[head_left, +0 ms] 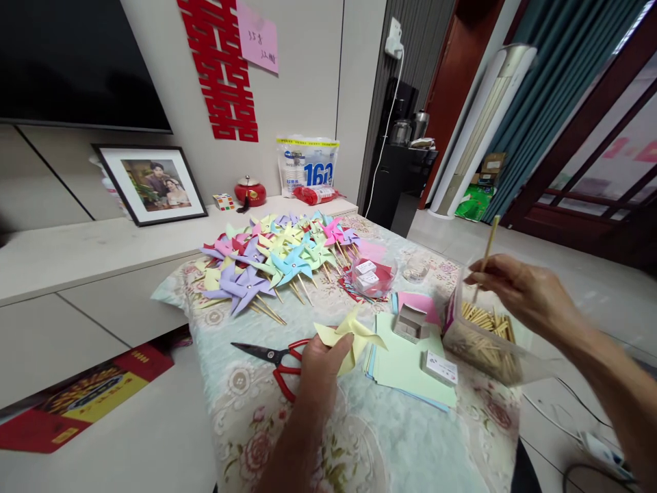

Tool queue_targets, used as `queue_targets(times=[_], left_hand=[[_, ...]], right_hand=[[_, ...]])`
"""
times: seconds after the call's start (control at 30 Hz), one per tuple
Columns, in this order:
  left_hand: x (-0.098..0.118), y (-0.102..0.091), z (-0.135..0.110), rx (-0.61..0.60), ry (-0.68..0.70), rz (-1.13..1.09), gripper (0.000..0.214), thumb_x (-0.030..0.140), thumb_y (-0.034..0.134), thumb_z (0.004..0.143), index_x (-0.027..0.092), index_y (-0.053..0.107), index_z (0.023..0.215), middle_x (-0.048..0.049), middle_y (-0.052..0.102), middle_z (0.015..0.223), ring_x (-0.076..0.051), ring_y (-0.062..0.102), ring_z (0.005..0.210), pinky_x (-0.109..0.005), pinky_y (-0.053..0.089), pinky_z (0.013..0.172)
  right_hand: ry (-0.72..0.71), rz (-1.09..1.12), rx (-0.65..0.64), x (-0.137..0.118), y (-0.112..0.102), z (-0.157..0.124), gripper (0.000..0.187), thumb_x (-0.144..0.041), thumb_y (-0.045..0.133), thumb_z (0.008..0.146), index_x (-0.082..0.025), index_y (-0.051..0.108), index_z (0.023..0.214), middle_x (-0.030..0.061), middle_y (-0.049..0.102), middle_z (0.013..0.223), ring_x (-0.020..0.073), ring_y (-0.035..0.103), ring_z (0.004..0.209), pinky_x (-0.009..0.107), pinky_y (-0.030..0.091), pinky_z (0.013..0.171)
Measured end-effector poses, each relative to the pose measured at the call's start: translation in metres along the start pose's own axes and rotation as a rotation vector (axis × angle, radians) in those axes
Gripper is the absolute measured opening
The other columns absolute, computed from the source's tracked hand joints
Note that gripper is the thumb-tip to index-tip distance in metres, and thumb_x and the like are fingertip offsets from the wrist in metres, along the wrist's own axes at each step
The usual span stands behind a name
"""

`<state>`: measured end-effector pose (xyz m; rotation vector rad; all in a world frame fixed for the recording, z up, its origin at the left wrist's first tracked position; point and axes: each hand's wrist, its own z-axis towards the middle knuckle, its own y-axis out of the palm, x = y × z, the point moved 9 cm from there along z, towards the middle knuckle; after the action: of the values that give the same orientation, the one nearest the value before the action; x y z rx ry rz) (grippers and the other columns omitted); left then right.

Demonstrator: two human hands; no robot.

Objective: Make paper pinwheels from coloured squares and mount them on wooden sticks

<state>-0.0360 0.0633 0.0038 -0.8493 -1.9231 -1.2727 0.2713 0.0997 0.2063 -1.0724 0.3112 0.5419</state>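
Pinched in my left hand [324, 361] is a pale yellow paper pinwheel [363, 331], with the thumb pressed near its centre. A pair of scissors [273, 355] with red handles lies on the table just left of that hand, partly behind it. My right hand [516, 279] grips a thin wooden stick [491, 243], held nearly upright. The stick is above a clear plastic box [506, 366] that holds many more wooden sticks [487, 329]. Between my hands lies a stack of pale green and blue paper sheets [397, 373].
Finished pinwheels [290, 263] on sticks are heaped at the back left. A clear round tub [377, 282] holds small white boxes. An open small box [410, 323] and a closed one [440, 368] sit on the paper. A flowered cloth [410, 438] covers the table.
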Motion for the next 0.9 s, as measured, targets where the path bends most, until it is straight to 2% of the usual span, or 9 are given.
queue_targets(times=[0.07,0.17,0.27,0.37,0.47,0.57,0.7,0.8,0.9], left_hand=[[0.005,0.007,-0.003,-0.065,-0.021,-0.052,0.039,0.033,0.085,0.053,0.015,0.068,0.083,-0.0039,0.074,0.075,-0.021,0.069,0.071,-0.031,0.053,0.07],[0.014,0.017,-0.006,-0.188,-0.013,-0.1,0.042,0.036,0.084,0.056,0.016,0.067,0.089,-0.0052,0.074,0.08,-0.024,0.07,0.08,-0.033,0.053,0.076],[0.018,0.021,-0.008,-0.251,0.03,-0.116,0.04,0.036,0.084,0.059,0.016,0.068,0.089,-0.0052,0.073,0.081,-0.022,0.069,0.079,-0.032,0.052,0.076],[0.013,0.019,-0.008,-0.25,0.048,-0.112,0.033,0.031,0.086,0.058,0.015,0.067,0.08,-0.0016,0.07,0.072,-0.016,0.063,0.065,-0.027,0.048,0.066],[0.005,0.021,-0.01,-0.26,0.044,-0.07,0.029,0.03,0.087,0.058,0.015,0.068,0.074,0.0007,0.067,0.065,-0.012,0.058,0.057,-0.025,0.045,0.06],[0.003,0.025,-0.012,-0.267,0.082,0.019,0.028,0.033,0.086,0.057,0.015,0.07,0.071,-0.0008,0.067,0.065,-0.014,0.058,0.058,-0.027,0.047,0.061],[0.002,0.022,-0.01,-0.222,0.125,0.135,0.026,0.034,0.084,0.059,0.015,0.071,0.071,-0.0021,0.068,0.064,-0.016,0.06,0.058,-0.026,0.046,0.058],[-0.002,0.011,-0.003,-0.135,0.132,0.166,0.027,0.034,0.083,0.061,0.015,0.071,0.075,-0.0027,0.071,0.066,-0.017,0.062,0.059,-0.026,0.048,0.058],[-0.006,-0.001,0.005,-0.074,0.156,0.219,0.029,0.035,0.083,0.061,0.016,0.069,0.077,-0.0026,0.071,0.065,-0.017,0.062,0.057,-0.026,0.049,0.056]], right_hand=[[0.082,0.359,-0.217,-0.027,0.043,-0.011,0.032,-0.049,0.063,0.088,-0.018,0.07,0.083,0.0089,0.074,0.082,0.0184,0.064,0.069,0.029,0.048,0.061],[0.245,0.741,-0.453,-0.058,0.117,-0.03,0.032,-0.049,0.069,0.082,-0.018,0.067,0.076,0.0006,0.061,0.062,0.0136,0.054,0.055,0.027,0.044,0.053],[0.314,0.946,-0.54,-0.073,0.177,-0.037,0.031,-0.045,0.079,0.07,-0.017,0.068,0.076,-0.0025,0.059,0.063,0.0109,0.052,0.054,0.026,0.043,0.055],[0.312,1.032,-0.564,-0.081,0.212,-0.04,0.025,-0.036,0.081,0.066,-0.017,0.069,0.077,-0.0032,0.061,0.064,0.0102,0.052,0.056,0.024,0.041,0.056],[0.366,1.099,-0.58,-0.081,0.23,-0.048,0.02,-0.03,0.082,0.065,-0.017,0.068,0.071,-0.0036,0.062,0.062,0.01,0.053,0.055,0.023,0.04,0.056],[0.451,1.128,-0.585,-0.076,0.239,-0.059,0.025,-0.032,0.086,0.06,-0.017,0.068,0.067,-0.0032,0.064,0.061,0.0107,0.053,0.053,0.024,0.04,0.055],[0.516,1.165,-0.515,-0.061,0.237,-0.062,0.039,-0.05,0.084,0.066,-0.017,0.074,0.084,0.0026,0.071,0.075,0.0128,0.057,0.058,0.026,0.042,0.057],[0.488,1.212,-0.461,-0.051,0.226,-0.058,0.052,-0.066,0.069,0.077,-0.017,0.075,0.094,0.0078,0.074,0.086,0.0149,0.06,0.065,0.027,0.046,0.063],[0.351,1.244,-0.562,-0.058,0.217,-0.057,0.061,-0.074,0.056,0.082,-0.016,0.075,0.093,0.0083,0.072,0.084,0.0179,0.062,0.073,0.029,0.047,0.069]])
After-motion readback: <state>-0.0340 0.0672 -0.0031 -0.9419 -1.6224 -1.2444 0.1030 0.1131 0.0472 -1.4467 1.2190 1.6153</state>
